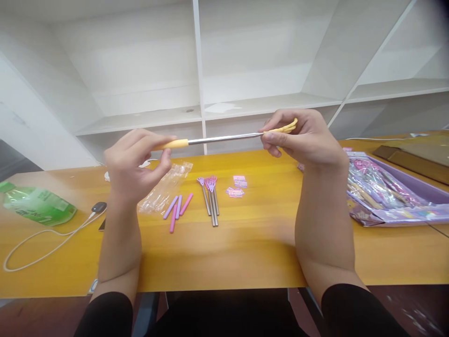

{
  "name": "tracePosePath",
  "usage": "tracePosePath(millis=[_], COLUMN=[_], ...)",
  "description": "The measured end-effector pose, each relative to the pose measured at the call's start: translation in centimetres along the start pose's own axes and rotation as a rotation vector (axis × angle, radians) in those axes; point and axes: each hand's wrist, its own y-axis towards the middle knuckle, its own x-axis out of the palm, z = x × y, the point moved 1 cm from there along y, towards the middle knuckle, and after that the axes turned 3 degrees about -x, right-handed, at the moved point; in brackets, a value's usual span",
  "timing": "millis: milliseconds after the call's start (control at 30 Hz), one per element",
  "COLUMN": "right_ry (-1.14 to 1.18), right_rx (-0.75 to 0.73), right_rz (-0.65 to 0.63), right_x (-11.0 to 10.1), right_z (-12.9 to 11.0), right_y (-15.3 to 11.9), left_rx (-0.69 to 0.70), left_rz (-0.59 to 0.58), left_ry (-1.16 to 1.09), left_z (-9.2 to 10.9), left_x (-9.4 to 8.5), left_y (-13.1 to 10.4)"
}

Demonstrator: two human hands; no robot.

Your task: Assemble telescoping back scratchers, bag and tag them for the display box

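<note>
Both hands hold a yellow back scratcher [224, 138] level above the desk, its metal rod stretched between them. My left hand [136, 161] pinches the yellow grip at one end. At the other end, the fingers of my right hand [294, 135] close on the yellow claw head, which they partly cover. Below lie several pink and purple handle grips [178, 208]. Beside them is a bunch of metal rods [211, 201] with pink and purple claw heads. Small printed labels [236, 186] lie to their right.
Clear plastic wrappers [164, 189] lie behind the grips. At right stands a purple box [417, 187] of bagged back scratchers, with brown cardboard [414, 154] behind it. A green bottle [38, 203] lies at left near a white cable [45, 257]. White shelves [140, 61] rise behind the desk.
</note>
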Motion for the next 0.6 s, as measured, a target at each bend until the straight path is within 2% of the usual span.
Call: tracePosePath(millis=[233, 433, 600], right_ry=[-0.016, 0.016, 0.033], right_rx=[0.023, 0.014, 0.060], right_rz=[0.025, 0.002, -0.018], right_x=[0.5, 0.7, 1.5], right_z=[-0.2, 0.1, 0.4], right_y=[0.1, 0.2, 0.4], left_rx=[0.058, 0.040, -0.035], left_rz=[0.017, 0.035, -0.053], left_ry=[-0.011, -0.034, 0.057], left_z=[0.1, -0.1, 0.3], left_x=[0.6, 0.9, 1.3], left_y=[0.3, 0.1, 0.0])
